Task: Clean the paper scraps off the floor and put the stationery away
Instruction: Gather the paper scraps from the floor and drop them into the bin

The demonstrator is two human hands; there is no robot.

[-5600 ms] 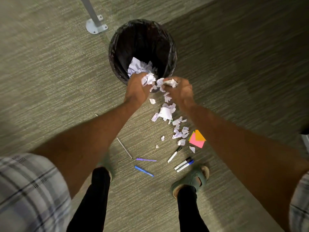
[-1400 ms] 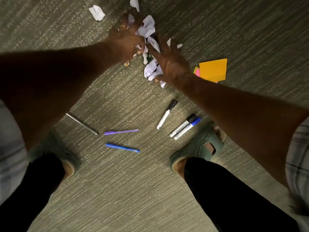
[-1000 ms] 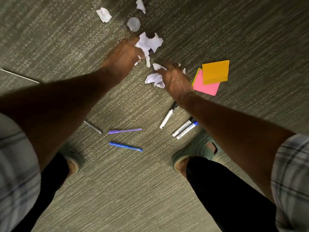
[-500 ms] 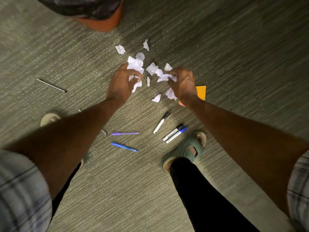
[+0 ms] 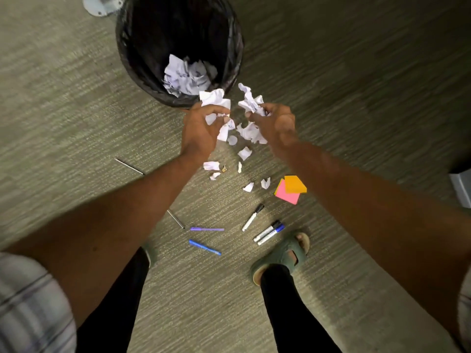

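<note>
My left hand [image 5: 201, 131] grips a bunch of white paper scraps [image 5: 215, 100] just in front of the black-lined bin [image 5: 237, 47]. My right hand [image 5: 276, 123] holds another bunch of scraps [image 5: 249, 100] beside it. Crumpled paper [image 5: 187, 76] lies inside the bin. Several small scraps [image 5: 244, 153] remain on the carpet below my hands. On the floor lie a white marker [image 5: 252, 217], two markers side by side [image 5: 269, 232], a purple pen [image 5: 207, 229], a blue pen [image 5: 204, 247], two thin metal rods [image 5: 175, 219] and orange and pink sticky notes [image 5: 291, 189].
My sandalled right foot [image 5: 283, 256] stands next to the pair of markers. A grey metal base plate [image 5: 98, 6] sits left of the bin. A pale object [image 5: 462, 187] shows at the right edge. Carpet surrounds everything.
Both hands gathered scraps from the floor and lifted them up to the bin's near rim. The view has tilted up, bringing the bin into sight.
</note>
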